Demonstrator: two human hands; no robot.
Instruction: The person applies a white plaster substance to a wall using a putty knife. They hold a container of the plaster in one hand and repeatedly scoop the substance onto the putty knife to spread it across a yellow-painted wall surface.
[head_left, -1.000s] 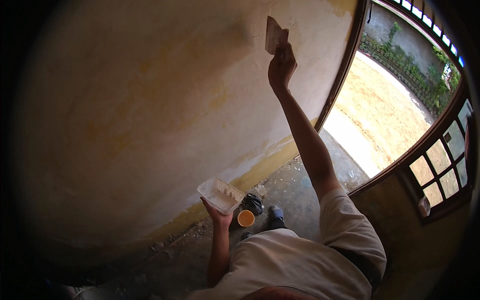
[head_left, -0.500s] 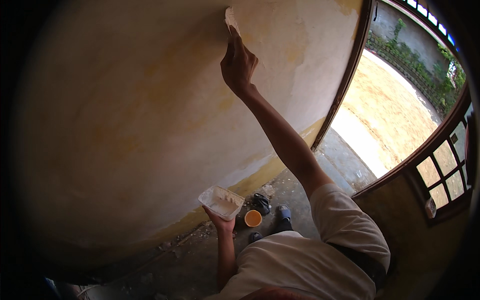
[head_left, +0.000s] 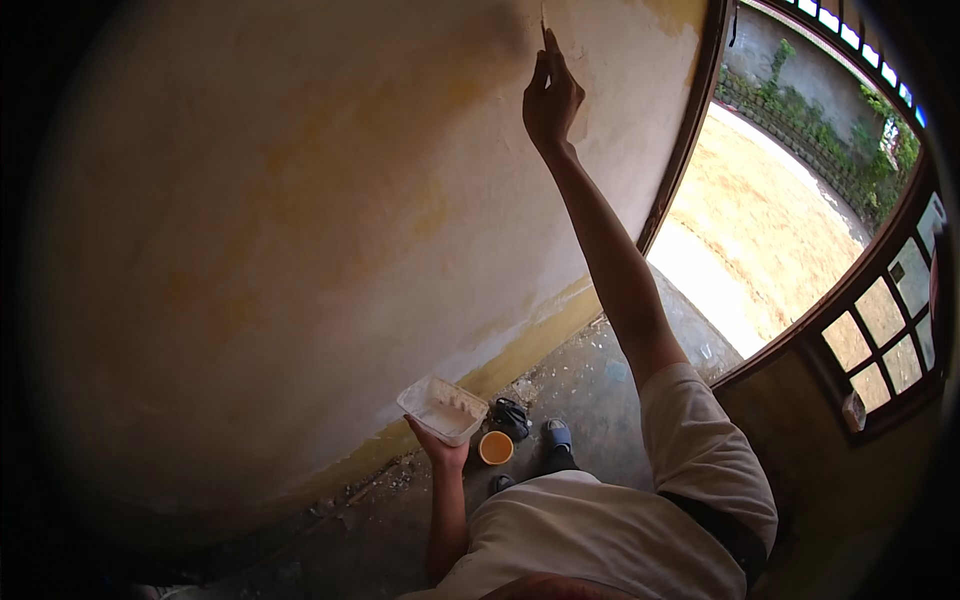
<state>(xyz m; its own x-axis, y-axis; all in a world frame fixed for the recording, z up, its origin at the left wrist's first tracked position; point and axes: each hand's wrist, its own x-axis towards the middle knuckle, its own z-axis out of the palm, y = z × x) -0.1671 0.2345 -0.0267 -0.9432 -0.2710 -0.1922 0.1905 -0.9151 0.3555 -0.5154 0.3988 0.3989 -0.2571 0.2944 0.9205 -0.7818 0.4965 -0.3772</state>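
Note:
My right hand is raised high, its fingers closed around a putty knife. The blade shows nearly edge-on at the patchy white and yellow wall; whether it touches cannot be made out. Low down, my left hand grips a clear rectangular plastic tub from below and the side. White putty lies in the tub and smears its inner walls.
An orange bucket and a black plastic bag sit on the floor beside my sandalled foot. Crumbled debris lines the wall base. A dark door frame bounds the wall at right; a paned window stands beyond.
My right hand has swept right along the wall with the putty knife, whose broad white-coated blade has turned edge-on. My left hand and the tub stay nearly in place.

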